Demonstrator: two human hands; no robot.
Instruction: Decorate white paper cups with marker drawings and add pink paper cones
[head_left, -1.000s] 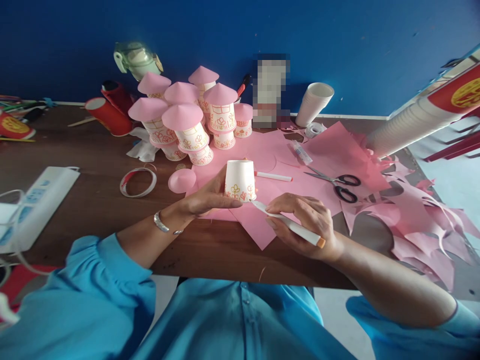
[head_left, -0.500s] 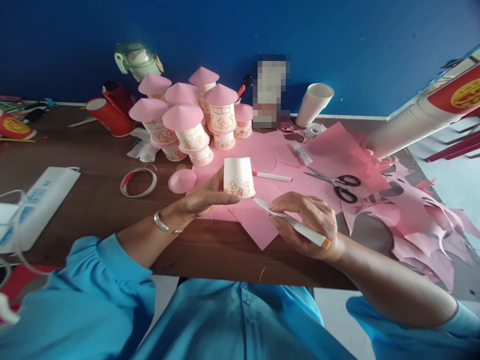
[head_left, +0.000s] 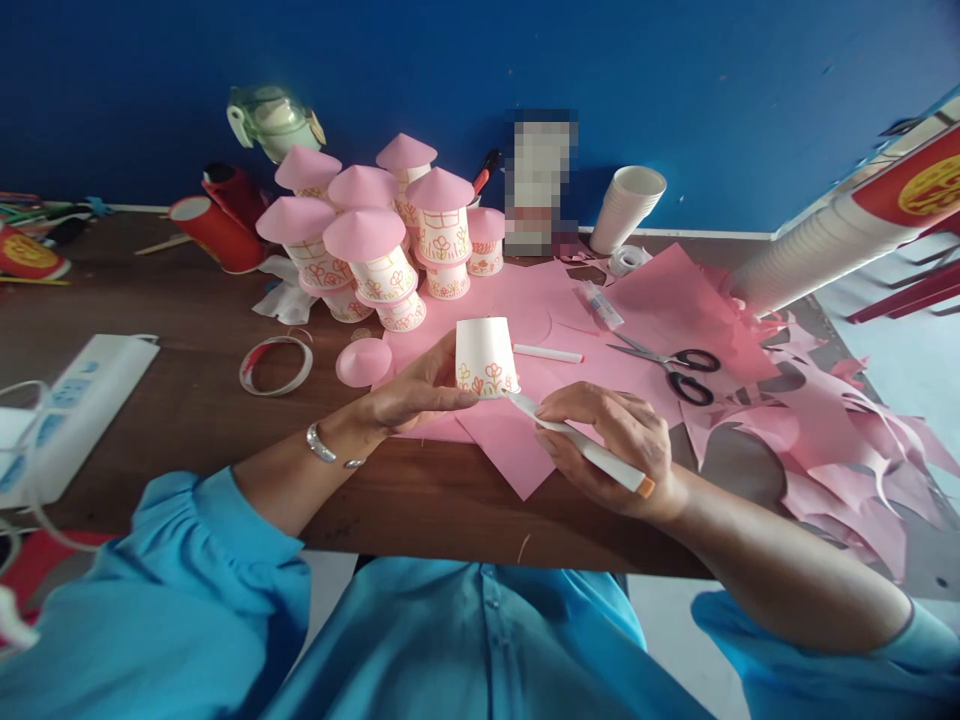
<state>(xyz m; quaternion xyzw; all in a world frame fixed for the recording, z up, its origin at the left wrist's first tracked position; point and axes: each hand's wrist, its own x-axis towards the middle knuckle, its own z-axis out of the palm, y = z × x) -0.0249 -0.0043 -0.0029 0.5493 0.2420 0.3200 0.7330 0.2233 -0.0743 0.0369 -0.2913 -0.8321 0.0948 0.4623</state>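
Observation:
My left hand (head_left: 420, 390) is closed around the left side of a white paper cup (head_left: 484, 345), held upside down above pink paper. Red and yellow-green flowers are drawn along the cup's lower edge. In my right hand (head_left: 611, 440) is a white marker (head_left: 589, 450) with an orange end, gripped like a pen. Its tip meets the cup near the rim, though exact contact is hard to tell. Behind the cup, a second white marker (head_left: 551, 354) with a red end lies on the pink paper (head_left: 517, 460). A small pink paper cone (head_left: 364, 361) lies left of my left hand.
Several cup towers with pink cone roofs (head_left: 365, 235) stand behind my left hand. Tape (head_left: 276, 365) and a power strip (head_left: 79, 415) lie left. Scissors (head_left: 667, 368), a glue stick (head_left: 601, 305), paper scraps (head_left: 840, 430) and stacked cups (head_left: 628, 208) are at right.
The cup has moved slightly right and turned in my left hand, so its drawn flowers face differently. The marker in my right hand has shifted a little left, its tip nearer the rim.

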